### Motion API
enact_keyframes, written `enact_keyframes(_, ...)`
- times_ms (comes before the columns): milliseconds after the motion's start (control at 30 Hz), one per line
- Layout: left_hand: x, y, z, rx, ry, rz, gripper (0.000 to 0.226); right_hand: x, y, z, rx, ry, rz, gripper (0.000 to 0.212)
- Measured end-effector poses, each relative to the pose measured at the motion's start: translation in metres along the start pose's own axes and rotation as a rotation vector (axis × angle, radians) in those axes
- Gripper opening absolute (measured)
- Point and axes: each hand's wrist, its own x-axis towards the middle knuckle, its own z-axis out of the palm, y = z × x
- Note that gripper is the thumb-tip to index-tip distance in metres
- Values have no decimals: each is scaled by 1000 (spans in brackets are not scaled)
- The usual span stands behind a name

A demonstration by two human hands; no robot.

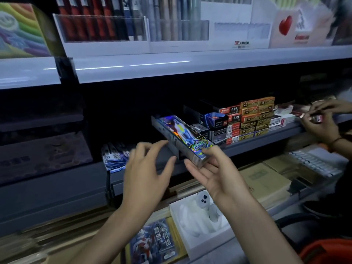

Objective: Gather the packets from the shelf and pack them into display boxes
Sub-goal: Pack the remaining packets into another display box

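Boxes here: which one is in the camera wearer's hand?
The long holographic box, gripped by the right hand; the gold boxes and red boxes sit stacked on the shelf.

A black box point(200, 119) on the shelf point(266, 139) shows "0.5". The green lettering on the shiny display box point(182, 136) is too blurred to read.

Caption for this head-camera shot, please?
Right hand holds a shiny display box at a shop shelf; open left hand beside it.
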Motion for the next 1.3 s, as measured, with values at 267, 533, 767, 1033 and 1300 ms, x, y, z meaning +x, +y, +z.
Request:
enact_keyframes(267,34,9,31,-843,-185,-648,50,44,27,14,-106,99,37,41)
enact_keyframes(533,70,-4,54,-814,-185,-733,54,61,22,24,-360,139,-58,35)
enact_keyframes(767,82,-19,67,-812,-251,-661,28,71,16,0,-652,260,-150,28)
enact_keyframes(1033,76,-30,63,-778,-271,-624,52,91,-7,-22,-797,507,-476,33)
enact_keyframes(1300,53,-27,41,-702,-216,-438,27,99,-27,-16,-1032,516,-861,80)
